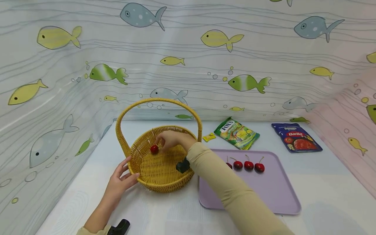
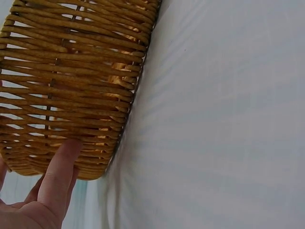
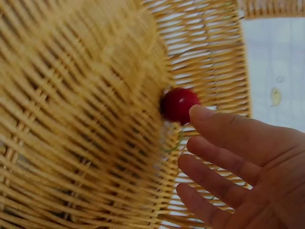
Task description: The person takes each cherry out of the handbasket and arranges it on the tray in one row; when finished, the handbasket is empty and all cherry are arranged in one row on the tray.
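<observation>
My left hand rests its fingertips against the outer left side of a yellow wicker basket with a tall arched handle. One finger lies nearly straight on the weave in the left wrist view. Inside the basket, my right hand is beside a dark red cherry. The right wrist view has the thumb tip overlapping the edge of the cherry, while other fingers spread loosely below it. Whether the thumb touches the cherry cannot be told. Several stemmed cherries sit in a row on a purple tray, one partly behind my right sleeve.
A green Fox's candy bag lies behind the tray, with a small yellow wrapped candy at its left. Farther right is a blue Barilla pouch. Fish-printed sheeting encloses the white table at the back and sides.
</observation>
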The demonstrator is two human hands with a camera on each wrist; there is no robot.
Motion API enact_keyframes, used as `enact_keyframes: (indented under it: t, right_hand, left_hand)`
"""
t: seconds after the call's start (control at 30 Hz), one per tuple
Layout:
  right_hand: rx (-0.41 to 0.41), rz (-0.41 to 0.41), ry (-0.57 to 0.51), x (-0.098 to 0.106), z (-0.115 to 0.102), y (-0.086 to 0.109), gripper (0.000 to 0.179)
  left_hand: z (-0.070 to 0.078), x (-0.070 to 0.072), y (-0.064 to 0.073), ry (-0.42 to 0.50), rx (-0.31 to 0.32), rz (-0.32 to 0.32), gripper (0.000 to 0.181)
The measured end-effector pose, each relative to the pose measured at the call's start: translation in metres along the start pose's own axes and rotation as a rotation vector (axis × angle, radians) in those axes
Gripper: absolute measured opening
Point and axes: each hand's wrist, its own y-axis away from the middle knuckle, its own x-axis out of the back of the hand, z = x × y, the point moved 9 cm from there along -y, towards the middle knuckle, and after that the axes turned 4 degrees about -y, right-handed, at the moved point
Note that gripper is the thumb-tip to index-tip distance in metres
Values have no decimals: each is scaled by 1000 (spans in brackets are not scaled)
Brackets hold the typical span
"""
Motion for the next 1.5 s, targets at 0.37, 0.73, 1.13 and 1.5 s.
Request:
enact_keyframes:
  t: [0.37,0.73,1.13,1.5]
  right_hand:
    - [-30,-59,15,-21,-2,-12,53]
    - [-43,-79,75,-25,-2,-15,57]
    - [86,-186,45,-39,-19,-17,47]
    - [140,-212,74,-46,-32,-16,31]
  left_hand:
    - [0,5,3,-6,-1,14,75]
    - [2,1,3,14,-17,-6,74]
    - [1,-1,3,21,-9,-11,74]
    - [-1,0,1,28,-7,-15,74]
